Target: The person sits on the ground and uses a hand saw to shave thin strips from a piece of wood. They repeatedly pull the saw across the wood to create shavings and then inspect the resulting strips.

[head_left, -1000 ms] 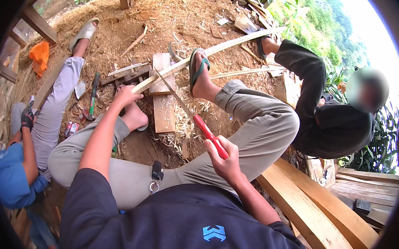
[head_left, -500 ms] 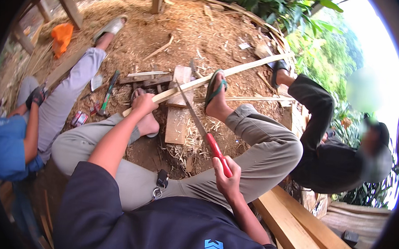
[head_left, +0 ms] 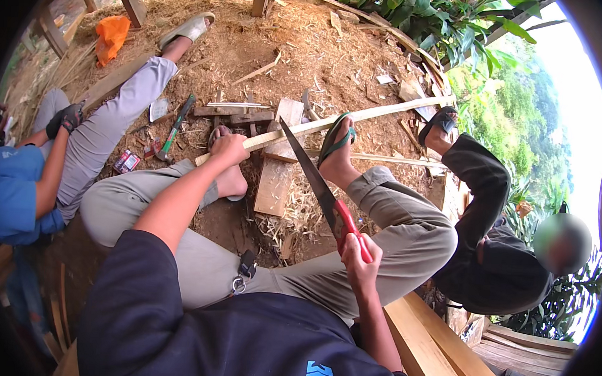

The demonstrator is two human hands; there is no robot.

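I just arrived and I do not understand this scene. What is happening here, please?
A person sitting on the ground is sawing a thin wooden strip. The right hand grips the red handle of a handsaw, its blade laid across the strip. The left hand holds the strip down on a wooden block, and the right foot in a green sandal presses it too. Two other people sit nearby, one on each side.

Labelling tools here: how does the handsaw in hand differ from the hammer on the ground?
The handsaw is gripped in the right hand, raised and slanted over the long wooden strip; the hammer lies untouched on the dirt. The handsaw's handle is red, the hammer's green. The handsaw is longer, with a flat tapering blade. Both are hand tools.
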